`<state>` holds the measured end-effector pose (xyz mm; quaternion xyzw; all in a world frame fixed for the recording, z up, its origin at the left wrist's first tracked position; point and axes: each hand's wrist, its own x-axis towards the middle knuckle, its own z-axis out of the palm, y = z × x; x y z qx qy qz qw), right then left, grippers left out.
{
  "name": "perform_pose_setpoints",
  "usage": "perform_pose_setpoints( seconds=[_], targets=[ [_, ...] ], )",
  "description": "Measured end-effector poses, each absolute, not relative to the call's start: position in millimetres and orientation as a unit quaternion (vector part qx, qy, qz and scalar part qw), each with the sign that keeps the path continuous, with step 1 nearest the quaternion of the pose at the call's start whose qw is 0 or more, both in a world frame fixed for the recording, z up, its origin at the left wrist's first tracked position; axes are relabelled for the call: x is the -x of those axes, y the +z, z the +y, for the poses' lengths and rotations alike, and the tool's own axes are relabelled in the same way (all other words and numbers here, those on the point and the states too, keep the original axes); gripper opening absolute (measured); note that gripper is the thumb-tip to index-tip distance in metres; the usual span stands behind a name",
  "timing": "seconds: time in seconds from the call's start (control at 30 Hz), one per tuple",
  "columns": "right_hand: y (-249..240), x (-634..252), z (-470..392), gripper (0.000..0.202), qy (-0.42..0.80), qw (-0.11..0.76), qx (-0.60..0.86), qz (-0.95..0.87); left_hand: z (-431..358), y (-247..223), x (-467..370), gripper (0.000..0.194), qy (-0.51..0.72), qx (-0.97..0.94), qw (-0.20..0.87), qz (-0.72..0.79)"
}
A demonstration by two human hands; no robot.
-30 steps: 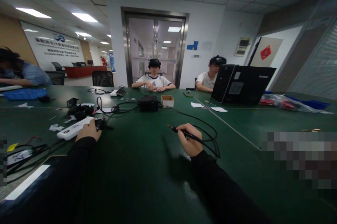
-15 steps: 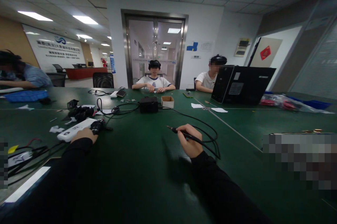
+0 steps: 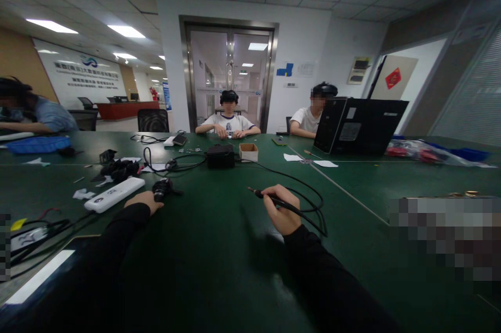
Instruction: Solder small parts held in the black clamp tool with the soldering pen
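Note:
In the head view, my right hand (image 3: 284, 210) is closed round a soldering iron (image 3: 256, 193) like a pen. The iron's bare coppery tip points left above the green tabletop. Its black cable (image 3: 313, 187) loops behind the hand towards a black box (image 3: 220, 156). At the left, my left hand (image 3: 143, 202) is closed on a small black bundled part (image 3: 162, 189), whose exact kind I cannot make out. Just left of that hand lies a white power strip (image 3: 117, 193).
Black parts (image 3: 119, 168) and paper scraps lie beyond the power strip. A small open cardboard box (image 3: 249, 152) stands beside the black box. A phone-like slab (image 3: 47, 273) and cables lie near left. Co-workers sit across the table; a computer case (image 3: 362, 127) stands right.
My left hand has moved to the right with the black part, away from the power strip. My right hand and the soldering iron have stayed nearly still.

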<state>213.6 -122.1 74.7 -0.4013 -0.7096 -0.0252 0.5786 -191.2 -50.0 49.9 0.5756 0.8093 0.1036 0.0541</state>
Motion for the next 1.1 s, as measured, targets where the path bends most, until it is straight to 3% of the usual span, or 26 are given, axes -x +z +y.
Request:
perform_pose_setpoints(
  seconds=[0.17, 0.67, 1.1],
  targets=[
    [74.1, -214.0, -121.0, 0.013, -0.028, 0.579, 0.401, -0.709, -64.4, 67.9, 129.2, 0.037, 0.0, -0.621, 0.094, 0.778],
    [76.4, -213.2, -123.3, 0.014, -0.009, 0.588, 0.393, -0.707, -117.5, 77.4, 10.8, 0.039, 0.061, -0.695, 0.186, 0.692],
    [77.9, -212.4, -122.4, 0.014, -0.027, 0.595, 0.385, -0.705, -136.2, 73.3, -15.3, 0.034, 0.065, -0.728, 0.155, 0.664]
  ],
)
